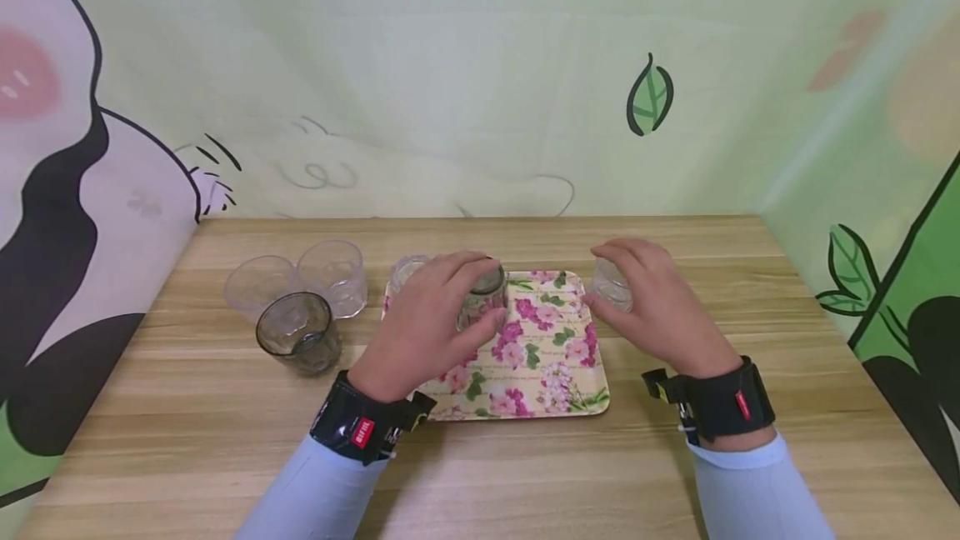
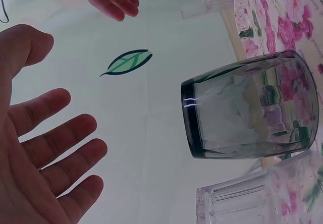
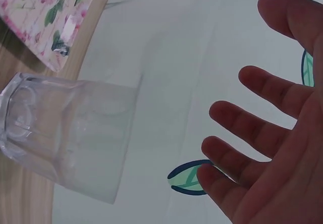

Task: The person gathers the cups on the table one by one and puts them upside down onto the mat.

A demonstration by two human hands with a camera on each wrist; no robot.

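Observation:
A grey glass [image 2: 242, 113] sits mouth down on the flowered tray [image 1: 555, 357], its thick base upward. My left hand [image 1: 431, 319] is over the tray's left side beside that glass. In the left wrist view its spread fingers [image 2: 65, 133] are apart from the glass. A clear glass [image 1: 405, 271], also mouth down, sits at the tray's back left corner, partly behind the left hand. To the right of the tray, a clear glass [image 3: 70, 128] stands upright on the table. My right hand [image 1: 660, 302] is beside it, its relaxed fingers [image 3: 252, 123] apart from it.
Left of the tray stand two clear glasses, one farther left [image 1: 258, 286] and one nearer the tray [image 1: 333, 277], with an upright grey glass [image 1: 300, 336] in front of them. The wooden table [image 1: 525, 482] ends at a printed cloth wall [image 1: 450, 107] behind.

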